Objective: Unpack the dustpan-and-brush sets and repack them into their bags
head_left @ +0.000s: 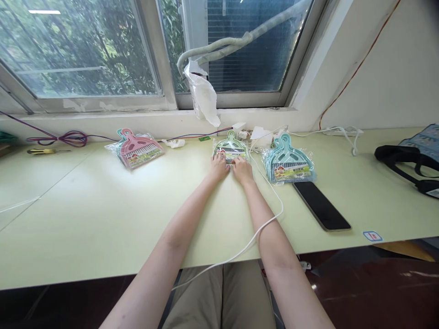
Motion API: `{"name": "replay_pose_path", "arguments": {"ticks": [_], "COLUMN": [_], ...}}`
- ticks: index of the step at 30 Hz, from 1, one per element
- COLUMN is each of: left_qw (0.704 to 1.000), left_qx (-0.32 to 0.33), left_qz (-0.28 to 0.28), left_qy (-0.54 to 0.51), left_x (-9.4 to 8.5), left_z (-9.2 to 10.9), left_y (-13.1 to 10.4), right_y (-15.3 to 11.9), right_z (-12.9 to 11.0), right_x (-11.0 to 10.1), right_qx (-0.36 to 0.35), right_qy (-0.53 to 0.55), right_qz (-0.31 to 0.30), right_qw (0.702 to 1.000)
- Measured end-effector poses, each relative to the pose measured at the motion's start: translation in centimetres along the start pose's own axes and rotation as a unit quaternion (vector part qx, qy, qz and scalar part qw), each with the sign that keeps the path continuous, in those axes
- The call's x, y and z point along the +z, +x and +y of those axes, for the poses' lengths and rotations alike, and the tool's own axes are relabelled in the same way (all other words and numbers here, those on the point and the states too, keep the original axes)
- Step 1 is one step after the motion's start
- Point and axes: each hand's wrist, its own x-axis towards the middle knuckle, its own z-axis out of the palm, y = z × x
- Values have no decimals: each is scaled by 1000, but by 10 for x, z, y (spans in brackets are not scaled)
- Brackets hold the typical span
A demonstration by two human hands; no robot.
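Note:
A green mini dustpan and brush set (231, 140) in clear wrapping lies at the far middle of the table, its handle toward the window. My left hand (219, 167) grips its near edge on the left, fingers on top of the label. On the right of the same edge, my right hand (242, 170) holds it with bent fingers. The thumbs are close together near the table top. Wrapped pink dustpan sets (135, 148) lie to the left, and wrapped blue-green ones (288, 160) to the right.
A white cable (281, 201) runs across my right forearm. A black phone (321, 205) lies right of it, with a black strap (408, 164) at the far right. Along the back are a screwdriver (43, 151), coiled wires (72, 138) and a small green circuit board (205, 138).

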Motion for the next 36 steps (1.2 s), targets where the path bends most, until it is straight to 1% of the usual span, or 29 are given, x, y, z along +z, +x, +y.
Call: {"name": "replay_pose_path", "arguments": {"ticks": [4, 8, 13, 16, 22, 28, 36], "left_qw": [1000, 999, 998, 998, 997, 996, 997], "left_qx": [-20, -36, -56, -63, -62, -61, -70], "left_qz": [7, 10, -9, -10, 1, 12, -4], "left_qy": [-14, -2, 13, 26, 52, 58, 35], "left_x": [4, 4, 0, 1, 5, 2, -2], "left_z": [-1, 1, 10, 11, 8, 7, 3], "left_y": [0, -1, -1, -1, -1, -4, -2], "right_y": [-1, -1, 0, -1, -1, -1, -1], "right_z": [-1, 0, 0, -1, -1, 0, 1], "right_x": [-1, -1, 0, -1, -3, -1, 0], "right_qx": [2, 2, 2, 6, 4, 0, 3], "right_qy": [-1, -1, 1, 7, 20, 18, 16], "right_qz": [-3, -4, 0, -2, -2, 1, 3], "right_qw": [1000, 1000, 1000, 1000, 1000, 1000, 1000]}}
